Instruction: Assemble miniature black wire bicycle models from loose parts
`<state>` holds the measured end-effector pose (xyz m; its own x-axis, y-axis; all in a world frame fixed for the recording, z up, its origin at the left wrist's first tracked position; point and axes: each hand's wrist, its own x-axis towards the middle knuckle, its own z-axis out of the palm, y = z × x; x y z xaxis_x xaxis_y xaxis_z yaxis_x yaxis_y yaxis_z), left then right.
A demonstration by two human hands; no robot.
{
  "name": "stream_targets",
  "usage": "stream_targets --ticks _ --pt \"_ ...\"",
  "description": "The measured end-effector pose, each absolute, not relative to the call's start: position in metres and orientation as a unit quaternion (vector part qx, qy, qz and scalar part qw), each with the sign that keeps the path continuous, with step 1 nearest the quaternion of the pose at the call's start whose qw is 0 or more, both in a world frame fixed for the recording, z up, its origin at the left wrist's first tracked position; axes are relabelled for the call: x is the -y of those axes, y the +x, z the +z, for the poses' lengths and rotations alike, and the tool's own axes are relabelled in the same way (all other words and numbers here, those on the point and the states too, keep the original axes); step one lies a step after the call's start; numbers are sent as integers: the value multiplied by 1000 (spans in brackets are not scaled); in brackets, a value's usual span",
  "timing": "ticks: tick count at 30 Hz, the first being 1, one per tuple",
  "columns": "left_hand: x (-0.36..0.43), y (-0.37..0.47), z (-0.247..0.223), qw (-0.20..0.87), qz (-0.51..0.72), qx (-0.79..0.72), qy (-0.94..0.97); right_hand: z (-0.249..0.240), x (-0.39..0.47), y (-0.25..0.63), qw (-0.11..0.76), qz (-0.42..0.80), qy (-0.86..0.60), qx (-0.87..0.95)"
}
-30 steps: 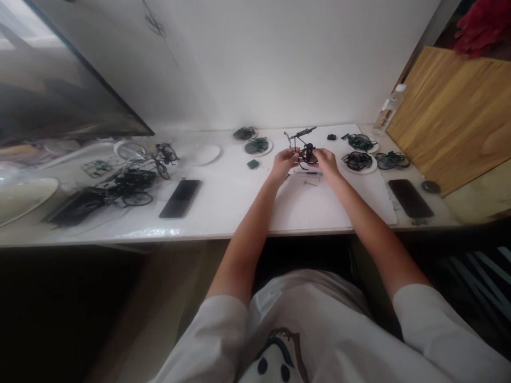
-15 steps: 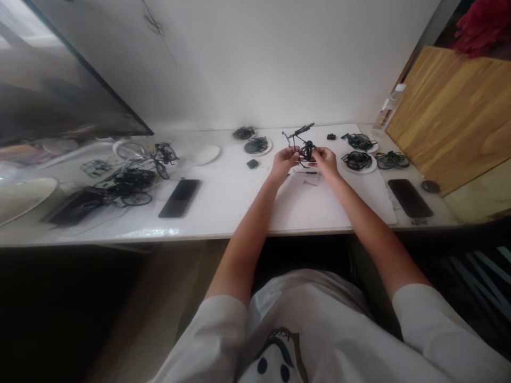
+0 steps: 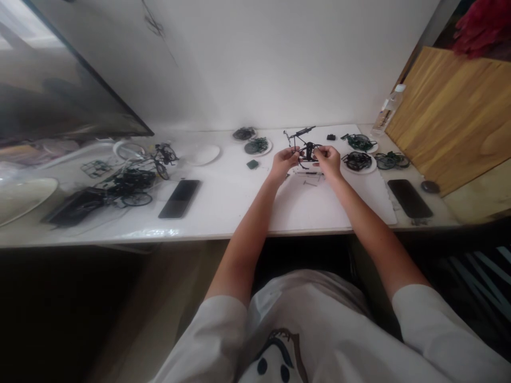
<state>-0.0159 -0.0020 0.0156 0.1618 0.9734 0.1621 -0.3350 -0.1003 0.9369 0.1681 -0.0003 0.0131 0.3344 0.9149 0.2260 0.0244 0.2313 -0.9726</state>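
A small black model bicycle [image 3: 302, 137], partly assembled, is held just above the white board on the table. My left hand [image 3: 284, 160] pinches its frame from the left, fingers closed. On the other side, my right hand [image 3: 328, 158] has its fingers closed on the bicycle near a dark wheel-like part. The fingertips hide some of the frame. Beneath the hands lie thin metal tools [image 3: 310, 178], too small to name exactly. To the right of my right hand sits a plate of black parts [image 3: 358, 160]; a small green piece [image 3: 252, 164] lies left of my left hand.
More plates with dark parts [image 3: 257, 144] stand at the back, near a white plate [image 3: 203, 155]. Model bicycles [image 3: 131, 183] crowd the left side. Phones lie at left [image 3: 179, 198] and right [image 3: 409, 198]. A bottle [image 3: 388, 110] stands by the wooden panel [image 3: 451, 117].
The bicycle has tilted slightly between my hands, its upper part now lying at a different angle. My right hand has shifted a little to the right along it.
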Motion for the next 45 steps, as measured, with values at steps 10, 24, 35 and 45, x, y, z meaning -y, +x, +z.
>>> stream_targets --ticks 10,24,35,45 --pt "1 -14 13 568 561 -334 502 19 7 167 638 376 -493 457" --pt "4 -12 18 542 578 -365 489 14 -3 172 626 366 -507 466" --pt "-2 -13 13 560 595 -345 460 17 0 170 602 393 -508 474" --pt "-7 -15 11 574 597 -340 445 13 -9 177 589 370 -494 522"
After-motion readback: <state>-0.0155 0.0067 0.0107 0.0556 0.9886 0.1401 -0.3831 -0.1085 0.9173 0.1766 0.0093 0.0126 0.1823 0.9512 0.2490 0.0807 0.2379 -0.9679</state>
